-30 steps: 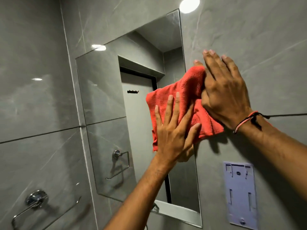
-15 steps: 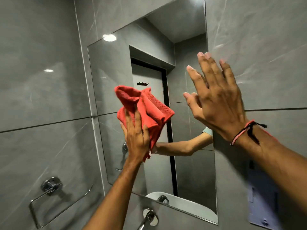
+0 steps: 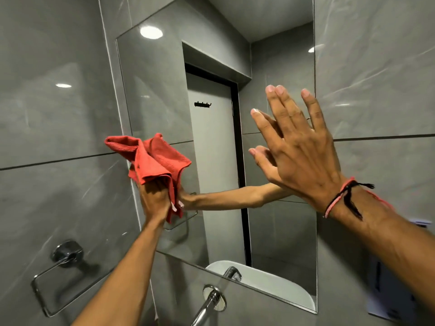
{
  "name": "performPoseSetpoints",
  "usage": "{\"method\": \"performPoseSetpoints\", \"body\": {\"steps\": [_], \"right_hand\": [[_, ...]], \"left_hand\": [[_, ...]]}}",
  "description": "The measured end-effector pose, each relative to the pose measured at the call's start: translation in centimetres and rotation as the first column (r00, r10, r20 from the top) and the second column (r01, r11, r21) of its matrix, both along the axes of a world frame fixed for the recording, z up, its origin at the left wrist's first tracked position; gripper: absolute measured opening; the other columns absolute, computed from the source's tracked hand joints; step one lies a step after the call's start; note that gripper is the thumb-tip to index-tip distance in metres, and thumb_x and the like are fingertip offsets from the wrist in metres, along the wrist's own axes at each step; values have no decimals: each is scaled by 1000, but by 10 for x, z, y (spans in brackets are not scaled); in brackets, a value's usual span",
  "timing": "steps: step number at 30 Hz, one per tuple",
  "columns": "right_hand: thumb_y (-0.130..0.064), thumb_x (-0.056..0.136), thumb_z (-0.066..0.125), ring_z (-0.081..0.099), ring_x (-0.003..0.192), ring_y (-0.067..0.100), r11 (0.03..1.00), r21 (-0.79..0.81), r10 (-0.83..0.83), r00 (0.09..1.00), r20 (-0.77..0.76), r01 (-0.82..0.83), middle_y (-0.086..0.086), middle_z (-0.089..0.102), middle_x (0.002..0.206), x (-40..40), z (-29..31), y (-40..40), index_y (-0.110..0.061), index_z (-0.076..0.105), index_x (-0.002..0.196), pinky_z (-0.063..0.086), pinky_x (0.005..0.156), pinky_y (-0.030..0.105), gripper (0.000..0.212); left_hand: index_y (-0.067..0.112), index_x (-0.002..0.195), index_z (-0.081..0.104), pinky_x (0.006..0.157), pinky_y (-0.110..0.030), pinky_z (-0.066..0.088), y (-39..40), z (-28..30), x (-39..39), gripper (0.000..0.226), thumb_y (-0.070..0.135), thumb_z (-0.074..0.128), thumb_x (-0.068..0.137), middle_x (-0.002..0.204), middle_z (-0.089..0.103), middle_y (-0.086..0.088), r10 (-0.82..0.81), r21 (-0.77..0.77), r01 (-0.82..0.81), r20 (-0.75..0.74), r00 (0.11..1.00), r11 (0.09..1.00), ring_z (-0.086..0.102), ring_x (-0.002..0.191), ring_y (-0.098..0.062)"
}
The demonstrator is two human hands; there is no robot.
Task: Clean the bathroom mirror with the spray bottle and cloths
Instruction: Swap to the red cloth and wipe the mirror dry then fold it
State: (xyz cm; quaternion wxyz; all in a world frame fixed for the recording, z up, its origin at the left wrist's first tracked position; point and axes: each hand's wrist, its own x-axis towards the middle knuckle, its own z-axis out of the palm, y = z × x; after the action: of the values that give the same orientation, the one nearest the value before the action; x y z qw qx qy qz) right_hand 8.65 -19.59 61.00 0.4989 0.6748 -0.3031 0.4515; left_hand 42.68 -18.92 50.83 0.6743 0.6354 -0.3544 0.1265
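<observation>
Presently left hand [image 3: 155, 198] grips bunched red cloth [image 3: 154, 158] against lower-left edge of mirror [image 3: 211, 142]. Right hand [image 3: 299, 147] open, 4 fingers spread, flat near mirror's right edge. Towel ring [image 3: 50, 278] on tile at left, faucet [image 3: 208, 302] below.

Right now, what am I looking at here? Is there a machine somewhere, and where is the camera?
No machine: a person cleans with bare hands. The one camera sits on the person's head, looking forward and down, so both arms reach in from below. The left hand grips a bunched red cloth at the left edge of the wall mirror. The right hand is spread open and empty, by the mirror's right edge. The arm inside the glass is only a reflection. Below are a chrome tap and a towel ring. No spray bottle shows.
</observation>
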Motion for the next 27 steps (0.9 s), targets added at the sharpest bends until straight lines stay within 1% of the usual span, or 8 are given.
{"method": "performPoseSetpoints", "body": {"steps": [3, 5, 7, 11, 15, 20, 24, 27], "right_hand": [[-56, 99, 35, 15, 160, 37, 1000, 2, -31, 999, -5, 32, 24, 14, 171, 3, -3, -3, -16, 33, 160, 6, 128, 60, 73], [-59, 101, 33, 13, 160, 38, 998, -1, -63, 998, -16, 63, 25, 10, 171, 4, -4, -5, -16, 27, 162, 6, 127, 61, 75], [-60, 102, 34, 13, 160, 39, 997, -11, -79, 997, -16, 79, 25, 10, 171, 6, -5, -7, -15, 25, 163, 7, 126, 63, 76], [-61, 102, 37, 12, 160, 39, 998, -15, -67, 998, -15, 67, 26, 10, 171, 6, -3, -7, -14, 24, 162, 8, 125, 64, 78], [-63, 101, 36, 11, 160, 39, 997, -3, -80, 996, -24, 80, 25, 9, 171, 5, -4, -6, -15, 23, 163, 7, 125, 63, 80], [-61, 99, 39, 10, 160, 39, 997, 24, -67, 996, -51, 68, 25, 8, 171, 3, -3, -2, -14, 23, 163, 5, 126, 61, 81], [-60, 99, 37, 11, 161, 37, 997, 46, -54, 998, -35, 55, 24, 9, 172, -13, -9, 4, -15, 27, 163, 8, 127, 64, 79], [-60, 99, 32, 12, 161, 36, 997, 46, -56, 998, -15, 57, 23, 11, 172, -33, -13, 6, -16, 28, 163, 8, 125, 67, 77]], "left_hand": [[10, 98, 61, 76, -33, 37, 4, -7, 17, 14, 9, 47, 97, 88, 60, -11, 52, -70, -58, -85, 995, 996, 59, 77, -25], [-14, 117, 61, 96, -47, 38, 5, -21, 23, 28, 2, 45, 101, 116, 63, -35, 55, 42, -49, -145, 988, 998, 60, 103, -47], [-27, 121, 53, 104, -57, 35, 6, -36, 22, 35, 2, 46, 103, 125, 55, -49, 30, 127, -14, -129, 991, 992, 53, 114, -60], [-1, 144, 49, 109, -50, 43, 7, -49, 6, 61, 37, 45, 96, 143, 53, -32, 5, 12, -6, 104, 995, 1000, 52, 129, -46], [16, 159, 31, 129, -38, 21, 7, -52, -29, 71, 60, 33, 103, 163, 26, -29, -6, -5, 9, 364, 931, 1000, 26, 153, -45], [29, 159, 25, 123, -64, 25, 17, -49, -93, 67, 64, 24, 102, 162, 24, -37, -61, 99, 9, 540, 839, 995, 13, 155, -51], [24, 157, 32, 117, -66, 31, 27, -51, -136, 67, 52, 44, 97, 162, 27, -34, -102, 95, 51, 670, 735, 994, 23, 153, -50], [23, 154, 37, 116, -69, 31, 30, -48, -175, 65, 58, 43, 99, 160, 29, -33, -87, 39, 87, 751, 655, 995, 22, 153, -50]]}}
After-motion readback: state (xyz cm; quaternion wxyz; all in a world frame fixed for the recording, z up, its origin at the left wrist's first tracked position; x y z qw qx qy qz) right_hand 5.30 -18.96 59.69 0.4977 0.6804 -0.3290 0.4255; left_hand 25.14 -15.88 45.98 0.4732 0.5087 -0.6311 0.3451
